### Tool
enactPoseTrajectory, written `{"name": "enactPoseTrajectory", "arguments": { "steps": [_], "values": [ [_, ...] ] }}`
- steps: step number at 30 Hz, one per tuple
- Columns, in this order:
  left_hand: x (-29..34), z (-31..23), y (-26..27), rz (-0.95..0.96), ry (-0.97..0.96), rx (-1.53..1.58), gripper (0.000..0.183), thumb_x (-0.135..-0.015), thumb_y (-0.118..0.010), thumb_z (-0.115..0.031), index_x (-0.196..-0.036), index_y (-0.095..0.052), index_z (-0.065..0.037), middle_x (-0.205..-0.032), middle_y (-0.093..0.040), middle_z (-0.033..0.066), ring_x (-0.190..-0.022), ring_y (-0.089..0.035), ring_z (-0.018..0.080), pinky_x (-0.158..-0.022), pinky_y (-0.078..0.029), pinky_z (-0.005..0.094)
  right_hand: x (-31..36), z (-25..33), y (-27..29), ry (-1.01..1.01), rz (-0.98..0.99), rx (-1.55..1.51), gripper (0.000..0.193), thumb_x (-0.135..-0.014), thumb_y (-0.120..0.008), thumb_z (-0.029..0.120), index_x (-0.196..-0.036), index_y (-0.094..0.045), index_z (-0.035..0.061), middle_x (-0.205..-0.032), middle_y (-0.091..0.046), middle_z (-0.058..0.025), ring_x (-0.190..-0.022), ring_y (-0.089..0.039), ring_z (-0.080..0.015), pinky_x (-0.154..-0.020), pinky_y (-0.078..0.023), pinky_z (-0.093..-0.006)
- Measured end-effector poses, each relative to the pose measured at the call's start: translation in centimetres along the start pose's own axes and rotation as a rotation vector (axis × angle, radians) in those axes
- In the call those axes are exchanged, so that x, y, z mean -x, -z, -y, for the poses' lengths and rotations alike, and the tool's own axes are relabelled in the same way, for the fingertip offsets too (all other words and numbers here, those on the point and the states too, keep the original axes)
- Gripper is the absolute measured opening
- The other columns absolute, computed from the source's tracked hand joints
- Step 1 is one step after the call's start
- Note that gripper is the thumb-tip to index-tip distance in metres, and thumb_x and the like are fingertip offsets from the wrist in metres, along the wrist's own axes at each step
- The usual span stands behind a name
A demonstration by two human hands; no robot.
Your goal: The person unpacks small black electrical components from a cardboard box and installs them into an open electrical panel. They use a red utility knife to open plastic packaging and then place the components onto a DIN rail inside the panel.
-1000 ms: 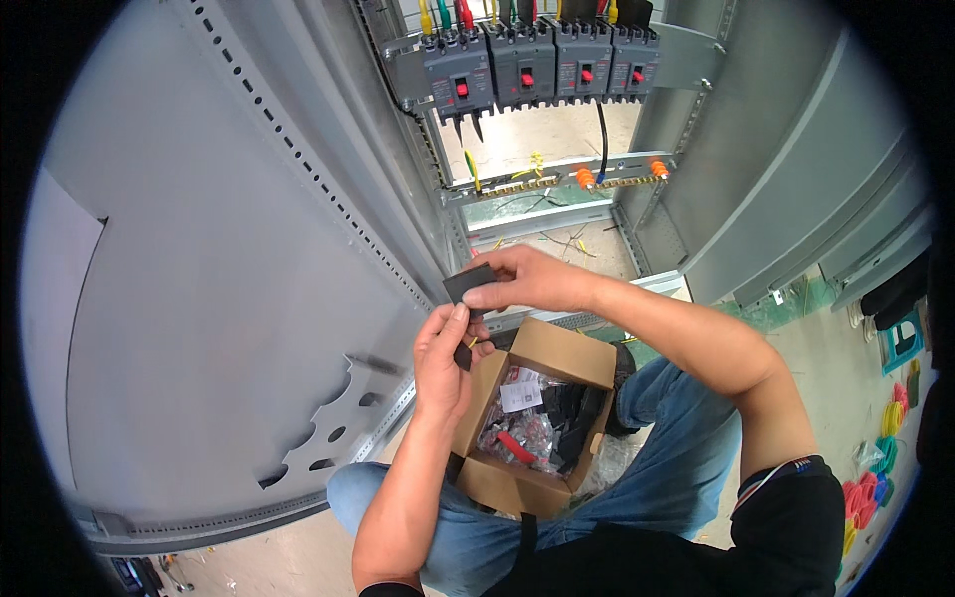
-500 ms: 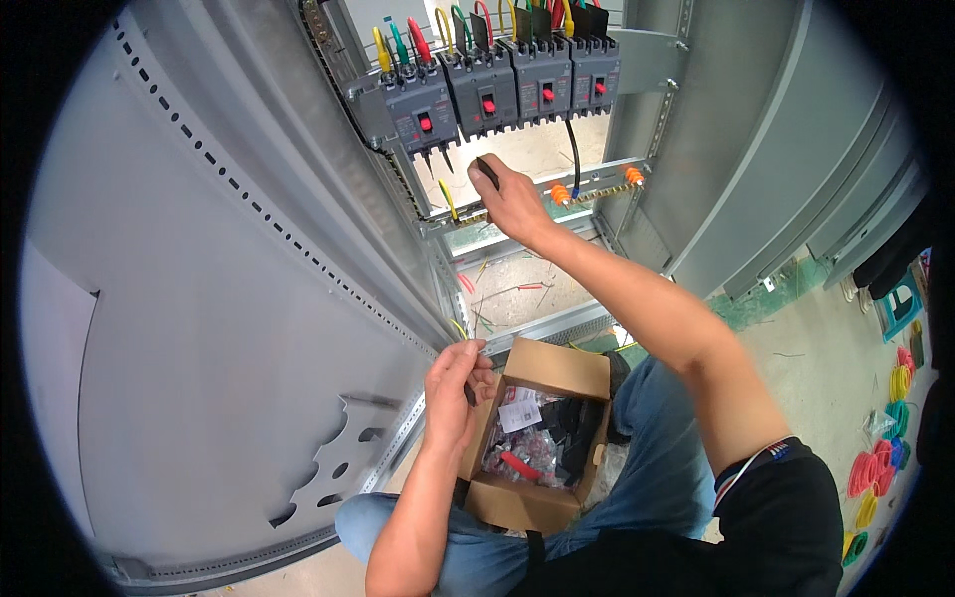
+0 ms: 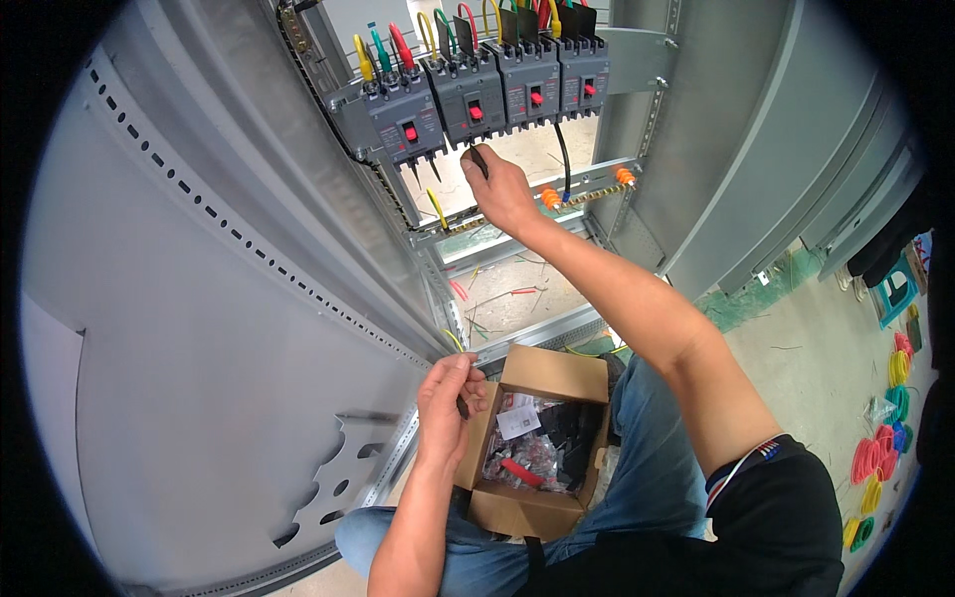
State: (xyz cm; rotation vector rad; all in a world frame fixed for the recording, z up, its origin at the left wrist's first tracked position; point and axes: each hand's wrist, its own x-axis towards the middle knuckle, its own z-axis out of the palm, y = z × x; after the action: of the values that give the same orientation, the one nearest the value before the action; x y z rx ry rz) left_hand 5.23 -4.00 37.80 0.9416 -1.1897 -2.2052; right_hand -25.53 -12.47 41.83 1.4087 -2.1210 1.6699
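Observation:
My right hand (image 3: 500, 194) reaches up into the metal cabinet, closed on a thin black plate (image 3: 478, 162) just under the lower edge of a dark grey circuit breaker (image 3: 466, 104), second from the left in the row. Whether the plate touches the breaker I cannot tell. Similar black plates stand between the wires on top of some breakers, and two thin black pieces hang below the leftmost breaker (image 3: 406, 121). Low down, beside the open cardboard box (image 3: 553, 370), my left hand (image 3: 441, 398) is closed with a small black piece (image 3: 462, 407) showing between its fingers.
The box between my legs holds plastic bags, a red piece (image 3: 521, 473) and black parts. Orange insulators (image 3: 550, 198) and a yellow wire (image 3: 436, 209) sit on the lower rail. Grey cabinet panels (image 3: 229, 328) rise on both sides. Coloured wire coils (image 3: 875, 458) lie at right.
My right hand has risen with the black plate, closer to the second breaker's lower edge, and the plate's tilt has changed. My left hand stays beside the box. The whole view has shifted slightly.

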Motion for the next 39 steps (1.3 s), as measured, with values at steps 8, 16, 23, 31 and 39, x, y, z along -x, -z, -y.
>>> {"name": "enactPoseTrajectory", "arguments": {
  "steps": [8,16,23,31,39],
  "values": [
    [-0.1,0.4,0.0,-0.005,0.019,-0.001,0.028,-0.104,-0.065,-0.032,-0.115,-0.068,-0.007,-0.093,-0.066,0.0010,-0.078,-0.062,0.0102,-0.067,-0.052,0.0267,-1.8,-0.3,-0.7,-0.073,0.024,0.144,0.034,-0.102,-0.054,0.030,-0.105,-0.070,0.0005,-0.093,-0.072,-0.0284,-0.090,-0.068,-0.0495,-0.082,-0.053,-0.0573],
    [-0.5,1.1,-0.3,-0.004,0.042,-0.014,0.028,-0.104,-0.066,-0.032,-0.115,-0.069,-0.006,-0.092,-0.067,0.0013,-0.078,-0.062,0.0108,-0.066,-0.052,0.0269,-3.3,-1.6,-2.1,-0.150,0.071,0.065,0.037,-0.099,-0.056,0.030,-0.097,-0.073,-0.0034,-0.098,-0.072,-0.0306,-0.097,-0.068,-0.0497,-0.088,-0.053,-0.0559],
    [-0.3,1.1,0.1,0.007,0.038,-0.037,0.029,-0.103,-0.067,-0.033,-0.114,-0.068,-0.006,-0.092,-0.067,0.0016,-0.078,-0.062,0.0105,-0.066,-0.052,0.0269,-2.5,-0.5,-2.3,-0.142,0.002,-0.071,0.042,-0.100,-0.060,0.035,-0.103,-0.072,-0.0046,-0.098,-0.073,-0.0303,-0.098,-0.069,-0.0489,-0.088,-0.054,-0.0517],
    [-0.3,1.4,0.0,0.007,0.029,-0.039,0.029,-0.103,-0.067,-0.033,-0.115,-0.068,-0.006,-0.092,-0.066,0.0016,-0.077,-0.062,0.0102,-0.066,-0.052,0.0268,-1.9,0.0,-3.1,-0.186,-0.171,-0.037,0.036,-0.101,-0.055,0.030,-0.105,-0.069,-0.0027,-0.090,-0.071,-0.0315,-0.092,-0.067,-0.0532,-0.082,-0.052,-0.0582],
    [0.0,1.5,-0.7,0.034,0.070,-0.042,0.029,-0.105,-0.065,-0.031,-0.117,-0.068,-0.005,-0.094,-0.066,0.0021,-0.078,-0.063,0.0106,-0.067,-0.052,0.0261,-5.3,-2.9,-4.9,-0.347,-0.164,0.069,0.034,-0.090,-0.060,0.026,-0.089,-0.076,-0.0038,-0.096,-0.072,-0.0319,-0.099,-0.068,-0.0514,-0.092,-0.054,-0.0548]
  ]
}}
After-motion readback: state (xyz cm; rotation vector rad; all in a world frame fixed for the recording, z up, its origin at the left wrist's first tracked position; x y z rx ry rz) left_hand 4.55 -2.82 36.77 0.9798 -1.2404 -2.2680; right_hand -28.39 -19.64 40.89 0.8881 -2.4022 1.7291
